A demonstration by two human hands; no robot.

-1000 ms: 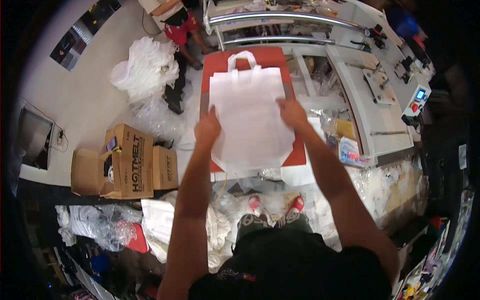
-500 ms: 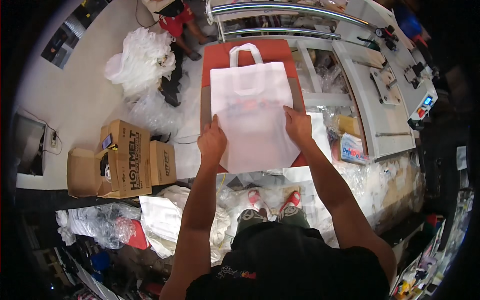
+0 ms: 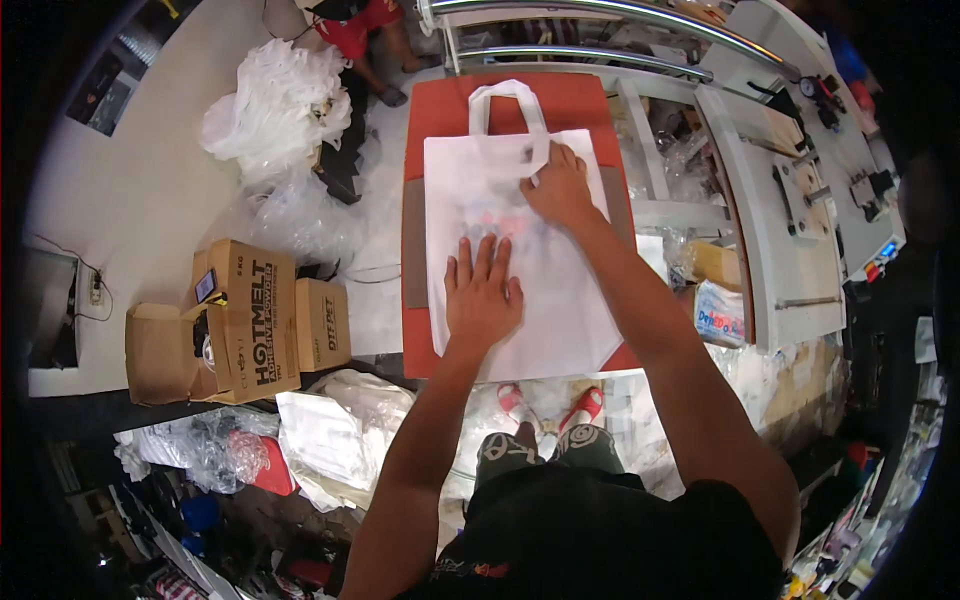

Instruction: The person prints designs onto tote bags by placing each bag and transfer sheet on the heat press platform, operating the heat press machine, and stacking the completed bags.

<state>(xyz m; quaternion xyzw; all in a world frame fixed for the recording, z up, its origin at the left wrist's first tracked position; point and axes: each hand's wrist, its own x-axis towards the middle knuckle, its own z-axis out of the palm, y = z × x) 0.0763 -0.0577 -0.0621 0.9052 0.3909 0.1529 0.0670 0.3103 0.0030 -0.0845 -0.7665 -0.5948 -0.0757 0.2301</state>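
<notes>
A white tote bag (image 3: 570, 300) lies flat on a red board (image 3: 420, 150) with grey-brown side pieces, a faint coloured print showing through its fabric. My left hand (image 3: 483, 300) rests palm down on the bag's lower middle, fingers spread. Near the top, my right hand (image 3: 558, 190) has its fingers curled on the lower part of the folded-down handle (image 3: 540, 125). The other handle loop (image 3: 500, 87) lies above the bag's top edge, over the board.
A white machine frame with metal rails (image 3: 590, 52) and a control side (image 3: 800, 200) is behind and right. Cardboard boxes (image 3: 320, 325), a white fabric pile (image 3: 275, 110) and plastic wrapping (image 3: 300, 220) are left. Another person's legs (image 3: 370, 30) show at the back.
My left hand has moved from the bag's left edge onto its middle and spread out. My right hand has moved up from the right edge to the handle.
</notes>
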